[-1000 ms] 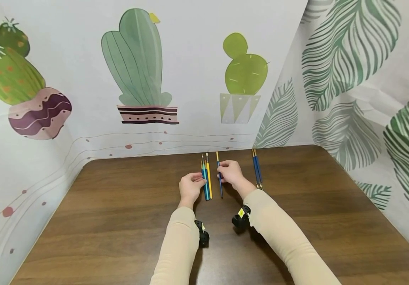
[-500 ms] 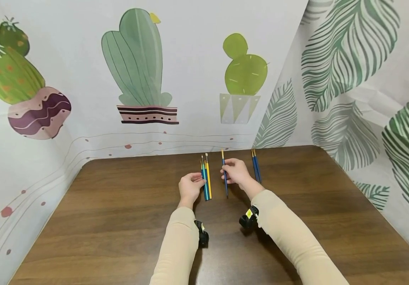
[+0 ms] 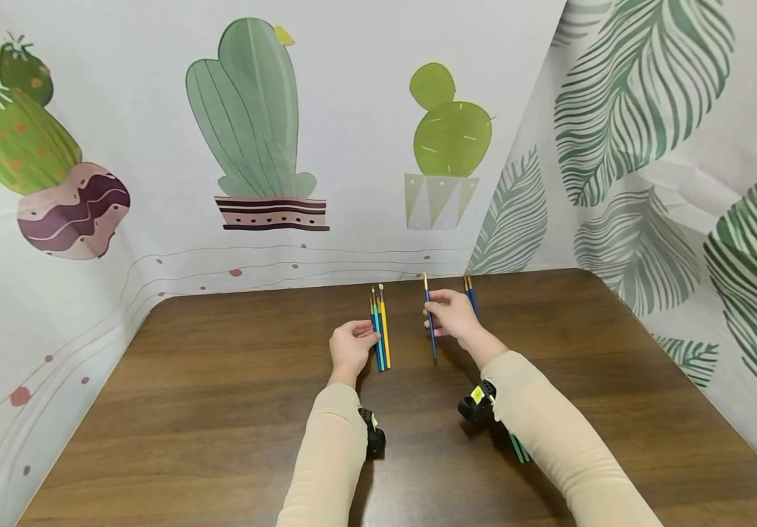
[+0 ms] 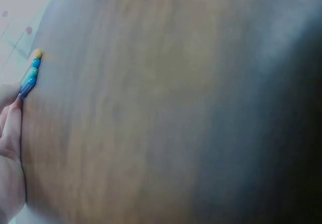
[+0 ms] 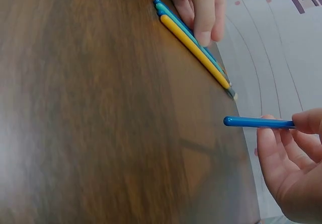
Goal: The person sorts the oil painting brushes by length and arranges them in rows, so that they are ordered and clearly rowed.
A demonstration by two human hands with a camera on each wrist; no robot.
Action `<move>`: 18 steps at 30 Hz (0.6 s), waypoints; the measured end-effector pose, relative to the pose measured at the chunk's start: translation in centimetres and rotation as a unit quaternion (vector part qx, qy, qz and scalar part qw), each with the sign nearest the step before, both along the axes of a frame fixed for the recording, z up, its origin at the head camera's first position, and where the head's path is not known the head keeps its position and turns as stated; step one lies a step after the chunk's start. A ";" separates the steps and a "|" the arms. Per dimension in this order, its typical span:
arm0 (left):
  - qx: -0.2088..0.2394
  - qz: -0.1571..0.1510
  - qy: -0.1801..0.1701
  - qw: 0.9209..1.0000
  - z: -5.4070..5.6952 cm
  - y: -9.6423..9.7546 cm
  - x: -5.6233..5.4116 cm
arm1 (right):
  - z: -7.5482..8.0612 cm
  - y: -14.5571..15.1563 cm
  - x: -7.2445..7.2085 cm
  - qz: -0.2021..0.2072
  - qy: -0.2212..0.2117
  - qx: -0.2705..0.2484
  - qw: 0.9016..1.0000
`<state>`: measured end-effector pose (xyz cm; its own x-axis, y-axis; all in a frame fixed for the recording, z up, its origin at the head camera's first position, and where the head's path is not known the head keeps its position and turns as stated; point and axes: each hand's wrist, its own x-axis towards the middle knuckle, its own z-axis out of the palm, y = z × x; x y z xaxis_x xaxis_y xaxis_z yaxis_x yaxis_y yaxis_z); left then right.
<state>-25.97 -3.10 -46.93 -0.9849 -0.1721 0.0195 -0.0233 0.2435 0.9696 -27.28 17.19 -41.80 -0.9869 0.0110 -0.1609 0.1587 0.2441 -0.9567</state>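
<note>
My left hand holds a bundle of several slim paintbrushes, thumb and fingers at their left side. The bundle lies on the brown wooden table with bristles toward the wall; a yellow-handled paintbrush is at its right edge, beside blue and teal ones. To the right, my right hand pinches a single blue paintbrush between thumb and fingers. It is raised over the table, its shadow below it in the right wrist view. In the left wrist view only the bundle's rounded handle ends show by the hand.
Two blue paintbrushes lie at the back right, partly hidden behind the right hand. Green handles stick out from under the right sleeve. A cactus-print cloth hangs right behind the table's far edge.
My right hand has moved to the right with the blue paintbrush, away from the bundle and closer to the blue pair. The left hand stays in place. Green handles have come into view.
</note>
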 end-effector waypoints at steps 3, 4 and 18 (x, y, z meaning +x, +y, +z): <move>-0.002 0.002 -0.003 1.000 0.0 0.0 0.0 | 0.1 0.6 0.1 -0.003 0.004 -0.001 1.000; -0.002 0.003 -0.003 1.000 0.0 0.0 0.0 | 0.1 0.8 0.2 -0.007 0.005 -0.001 1.000; 0.000 0.004 0.005 1.000 0.0 0.0 0.0 | 0.7 3.5 0.1 -0.029 0.014 -0.009 0.999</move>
<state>-25.96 -3.10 -46.95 -0.9834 -0.1794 0.0286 -0.0163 0.2439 0.9697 -27.19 20.65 -41.14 -0.9889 0.0654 -0.1336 0.1448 0.2183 -0.9651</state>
